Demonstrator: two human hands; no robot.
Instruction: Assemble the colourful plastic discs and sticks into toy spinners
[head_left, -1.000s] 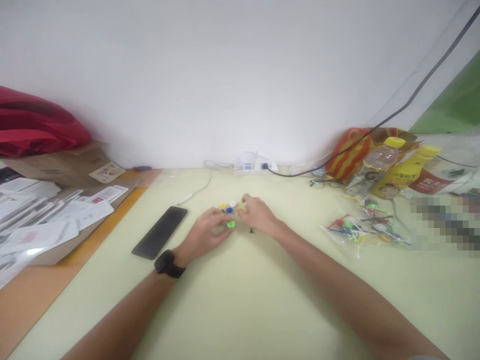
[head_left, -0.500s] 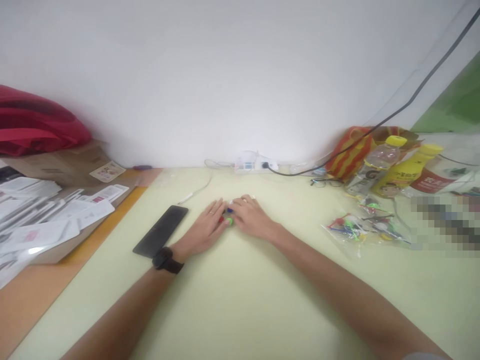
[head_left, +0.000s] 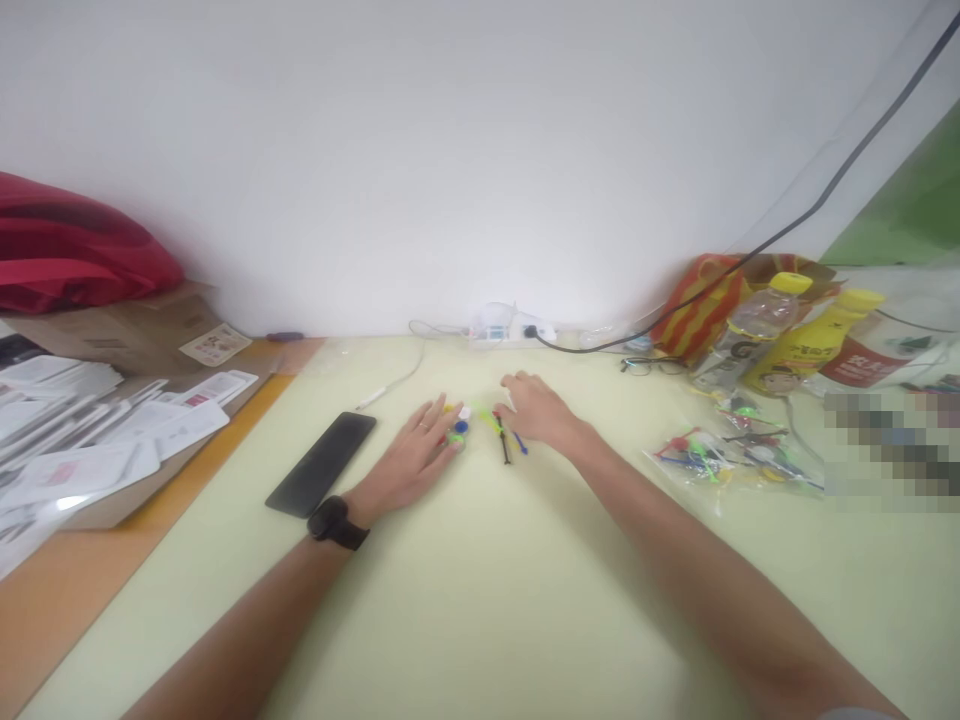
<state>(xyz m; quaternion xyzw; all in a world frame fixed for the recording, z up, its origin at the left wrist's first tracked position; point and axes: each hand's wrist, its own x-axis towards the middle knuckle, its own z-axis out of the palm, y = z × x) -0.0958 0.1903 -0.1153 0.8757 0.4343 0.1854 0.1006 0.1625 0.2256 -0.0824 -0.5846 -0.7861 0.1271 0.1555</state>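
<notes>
My left hand, with a dark watch at its wrist, lies flat with fingers spread. Its fingertips and thumb are beside a cluster of small coloured pieces, including a blue round piece, a green round piece and a white piece. My right hand has its fingers curled down to the table, its fingertips partly hidden. Around its fingers lie thin stick-shaped pieces: a black one, a blue one, a yellow-green one and a white one.
A black phone lies left of my left hand. To the right are a clear bag of coloured pieces, glasses and bottles. A power strip sits by the wall. White cards and a cardboard box occupy the left.
My right hand has moved right, away from my left hand, and the stick-shaped pieces now show between them. My left hand has stayed nearly in place.
</notes>
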